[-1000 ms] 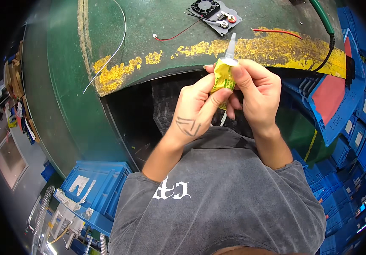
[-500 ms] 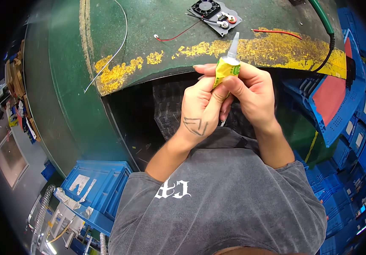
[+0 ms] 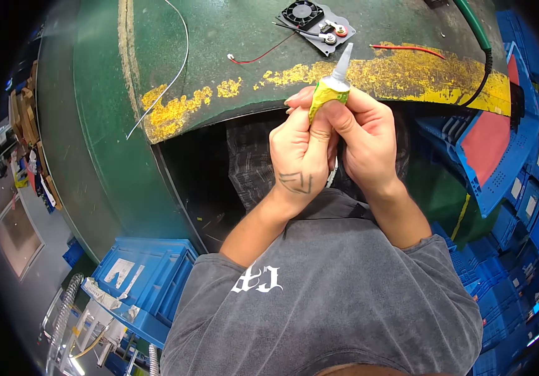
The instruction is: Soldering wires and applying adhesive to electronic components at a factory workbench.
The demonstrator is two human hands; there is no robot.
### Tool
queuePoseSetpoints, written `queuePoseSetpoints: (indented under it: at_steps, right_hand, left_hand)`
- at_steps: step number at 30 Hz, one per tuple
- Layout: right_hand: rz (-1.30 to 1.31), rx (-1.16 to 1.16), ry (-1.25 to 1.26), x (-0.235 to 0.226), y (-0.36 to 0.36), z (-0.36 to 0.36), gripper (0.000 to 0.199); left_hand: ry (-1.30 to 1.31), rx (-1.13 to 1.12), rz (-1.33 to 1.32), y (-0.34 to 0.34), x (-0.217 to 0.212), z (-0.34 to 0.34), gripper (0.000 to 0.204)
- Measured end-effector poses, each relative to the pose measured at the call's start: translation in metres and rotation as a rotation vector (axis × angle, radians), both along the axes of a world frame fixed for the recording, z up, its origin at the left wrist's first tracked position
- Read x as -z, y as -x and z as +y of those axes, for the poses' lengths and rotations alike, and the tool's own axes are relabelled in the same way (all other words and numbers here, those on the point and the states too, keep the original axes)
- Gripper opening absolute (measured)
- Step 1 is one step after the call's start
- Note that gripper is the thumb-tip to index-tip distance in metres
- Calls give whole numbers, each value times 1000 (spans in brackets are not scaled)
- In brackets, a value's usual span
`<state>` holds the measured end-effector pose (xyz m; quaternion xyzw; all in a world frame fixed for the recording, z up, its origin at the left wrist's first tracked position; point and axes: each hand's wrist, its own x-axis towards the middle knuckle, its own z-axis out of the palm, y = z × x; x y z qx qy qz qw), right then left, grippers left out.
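Note:
Both hands grip one yellow-green squeeze tube [image 3: 328, 95] at the table's near edge. Its grey tapered nozzle [image 3: 342, 64] points up and away from me. My left hand [image 3: 299, 141] is closed round the tube's left side, thumb pressed on it. My right hand [image 3: 368, 139] is closed on the right side, its thumb pressing the front. Most of the tube's lower part is hidden by my fingers. Just beyond the nozzle lies a grey plate [image 3: 328, 45] carrying a black fan [image 3: 303, 14] and two ring-terminal posts, with a thin red-and-black wire [image 3: 263, 59] running off it.
The green table [image 3: 232, 37] has a worn yellow edge strip. On it lie a red wire [image 3: 407, 48] and a long grey-white wire [image 3: 178, 72]. A green-black cable [image 3: 479, 37] hangs over the right side. Blue crates stand left [image 3: 141, 276] and right [image 3: 495, 163].
The tube has turned and crumpled slightly in my fingers, so less of its printed front shows. Both hands shifted a little, and the nozzle stays pointing away.

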<state>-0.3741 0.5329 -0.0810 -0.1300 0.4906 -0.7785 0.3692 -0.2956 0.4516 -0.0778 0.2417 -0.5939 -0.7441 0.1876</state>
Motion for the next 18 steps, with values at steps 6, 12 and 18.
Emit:
queuePoseSetpoints:
  at_steps: [6, 12, 18]
  right_hand:
    - [-5, 31, -23, 2, 0, 0, 32]
    - [-21, 35, -62, 0, -1, -4, 31]
    - [-46, -38, 28, 5, 4, -4, 35]
  left_hand:
    - [3, -21, 3, 4, 4, 4, 24]
    - [-110, -5, 11, 4, 3, 2, 26]
    - [-134, 81, -63, 2, -5, -2, 27]
